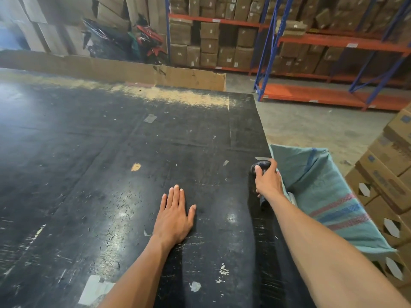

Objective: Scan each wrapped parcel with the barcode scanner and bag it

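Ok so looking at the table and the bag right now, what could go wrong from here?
The right hand grips the scanner right at the table edge, beside the open bag; set down there, it could slip off into the bag or onto the floor. No parcels are visible on the table, so the left hand, resting flat, has nothing to pick up and scanning may stall.

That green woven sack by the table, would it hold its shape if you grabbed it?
Probably not: the sack sags and creases along its rim, so it looks floppy. The thin woven cloth suggests it is light. It seems to hang against the table edge.
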The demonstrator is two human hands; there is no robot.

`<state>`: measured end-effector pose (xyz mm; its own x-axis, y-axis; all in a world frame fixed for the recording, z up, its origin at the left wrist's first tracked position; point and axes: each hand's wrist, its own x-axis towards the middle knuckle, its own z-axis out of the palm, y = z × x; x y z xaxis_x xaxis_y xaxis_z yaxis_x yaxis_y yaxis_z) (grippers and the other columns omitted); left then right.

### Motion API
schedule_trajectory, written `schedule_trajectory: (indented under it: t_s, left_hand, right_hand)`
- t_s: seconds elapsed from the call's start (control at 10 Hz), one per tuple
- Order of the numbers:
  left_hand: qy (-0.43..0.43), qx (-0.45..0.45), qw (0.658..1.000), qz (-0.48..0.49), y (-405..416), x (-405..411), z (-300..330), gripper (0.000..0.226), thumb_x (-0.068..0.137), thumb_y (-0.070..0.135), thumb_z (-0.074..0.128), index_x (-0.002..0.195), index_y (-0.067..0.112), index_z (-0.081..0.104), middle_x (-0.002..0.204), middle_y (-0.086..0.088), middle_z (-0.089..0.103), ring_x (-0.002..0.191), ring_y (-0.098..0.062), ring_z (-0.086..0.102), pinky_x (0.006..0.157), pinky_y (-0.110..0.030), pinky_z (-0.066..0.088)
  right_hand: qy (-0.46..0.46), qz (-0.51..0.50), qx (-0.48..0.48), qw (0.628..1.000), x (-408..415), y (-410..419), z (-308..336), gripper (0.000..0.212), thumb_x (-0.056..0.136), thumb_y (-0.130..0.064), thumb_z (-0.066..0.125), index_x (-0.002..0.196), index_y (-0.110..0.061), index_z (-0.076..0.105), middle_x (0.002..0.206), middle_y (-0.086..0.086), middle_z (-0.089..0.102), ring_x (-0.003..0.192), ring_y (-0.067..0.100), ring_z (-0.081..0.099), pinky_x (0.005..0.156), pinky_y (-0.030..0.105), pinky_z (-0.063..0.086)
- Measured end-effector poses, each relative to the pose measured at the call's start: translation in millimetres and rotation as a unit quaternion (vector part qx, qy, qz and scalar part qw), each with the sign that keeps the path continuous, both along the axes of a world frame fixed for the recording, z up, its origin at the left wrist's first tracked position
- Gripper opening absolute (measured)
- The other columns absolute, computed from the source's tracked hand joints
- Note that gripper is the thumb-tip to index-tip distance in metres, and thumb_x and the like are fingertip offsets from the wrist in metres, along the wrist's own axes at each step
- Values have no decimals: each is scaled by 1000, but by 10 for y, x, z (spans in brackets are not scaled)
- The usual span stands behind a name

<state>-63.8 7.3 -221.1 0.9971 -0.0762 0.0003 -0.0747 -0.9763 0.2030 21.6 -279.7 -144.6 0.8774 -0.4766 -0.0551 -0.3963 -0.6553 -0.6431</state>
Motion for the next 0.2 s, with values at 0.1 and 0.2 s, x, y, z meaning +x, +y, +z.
schedule_trajectory:
  t_s: [0.1, 0.2]
  left_hand:
    - [0, -5, 1000, -2, 1, -11, -2, 78, 104, 57, 8, 162, 6, -1, 170, -9, -10, 157, -21, -13, 125, -37, -13]
    - [-5, -11, 1000, 0, -12, -8, -13, 78, 103, 58, 8, 162, 7, 0, 170, -9, -10, 157, -21, -13, 124, -36, -13]
  right_hand:
    - [-1, 7, 44, 999, -55, 35, 81, 55, 109, -42, 44, 156, -26, 22, 97, 10, 55, 59, 35, 71, 65, 50, 63]
    - [17, -1, -13, 1000, -39, 37, 35, 68, 107, -48, 43, 163, -23, 12, 133, 23, 60, 111, 46, 68, 97, 52, 54]
